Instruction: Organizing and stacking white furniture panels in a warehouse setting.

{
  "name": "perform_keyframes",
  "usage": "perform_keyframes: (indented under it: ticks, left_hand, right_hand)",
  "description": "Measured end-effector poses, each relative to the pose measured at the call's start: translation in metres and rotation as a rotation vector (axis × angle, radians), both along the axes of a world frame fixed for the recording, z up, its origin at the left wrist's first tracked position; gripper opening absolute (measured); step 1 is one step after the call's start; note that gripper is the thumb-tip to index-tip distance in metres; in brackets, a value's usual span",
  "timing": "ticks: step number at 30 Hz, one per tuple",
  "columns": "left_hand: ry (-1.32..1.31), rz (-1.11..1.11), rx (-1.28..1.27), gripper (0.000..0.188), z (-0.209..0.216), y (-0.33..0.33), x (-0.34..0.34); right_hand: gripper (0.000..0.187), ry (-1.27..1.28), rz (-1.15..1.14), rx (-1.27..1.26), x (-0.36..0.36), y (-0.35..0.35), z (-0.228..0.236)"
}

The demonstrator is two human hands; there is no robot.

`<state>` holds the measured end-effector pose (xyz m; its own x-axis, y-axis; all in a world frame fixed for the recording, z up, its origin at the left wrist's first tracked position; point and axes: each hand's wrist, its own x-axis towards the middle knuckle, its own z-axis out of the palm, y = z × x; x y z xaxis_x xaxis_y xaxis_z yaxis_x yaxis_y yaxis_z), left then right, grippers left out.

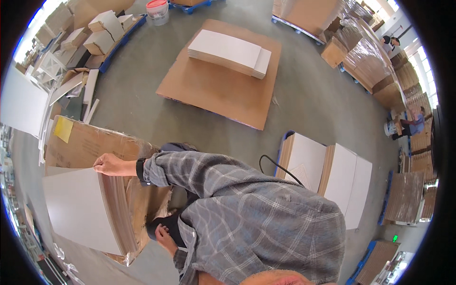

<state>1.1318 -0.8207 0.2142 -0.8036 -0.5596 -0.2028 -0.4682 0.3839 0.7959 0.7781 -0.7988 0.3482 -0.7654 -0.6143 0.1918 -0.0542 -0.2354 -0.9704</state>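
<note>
My right hand (114, 165) reaches to the left, a dark band on its wrist. Its fingers are pinched together at the corner of the top white board (78, 206) on a tall stack. The brown edges of the boards (116, 209) show along the stack's near side. A cardboard sheet with a yellow paper (63, 129) stuck on it stands behind the stack. Lower down, my left hand (166, 238) hangs by my dark trouser leg, loosely open with its fingers apart. It seems to hold nothing.
White boards (228, 47) lie piled on a cardboard-covered pallet (213, 102) ahead. More white boards (339, 178) stand on my right, near a black cable (275, 162). Wrapped pallets line the right side, where another person (413, 124) is. A bucket (157, 13) stands far left.
</note>
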Motion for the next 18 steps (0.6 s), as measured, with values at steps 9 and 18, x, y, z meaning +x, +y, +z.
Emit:
perform_keyframes:
  ticks: [9, 18]
  left_hand:
    - [-0.043, 0.063, -0.114, 0.028, -0.065, -0.035, -0.031]
    - [0.101, 0.182, -0.229, 0.023, -0.051, -0.018, -0.002]
  right_hand:
    - [0.021, 0.007, -0.156, 0.158, -0.001, -0.016, 0.009]
    - [0.024, 0.286, -0.052, -0.223, 0.024, 0.005, -0.008]
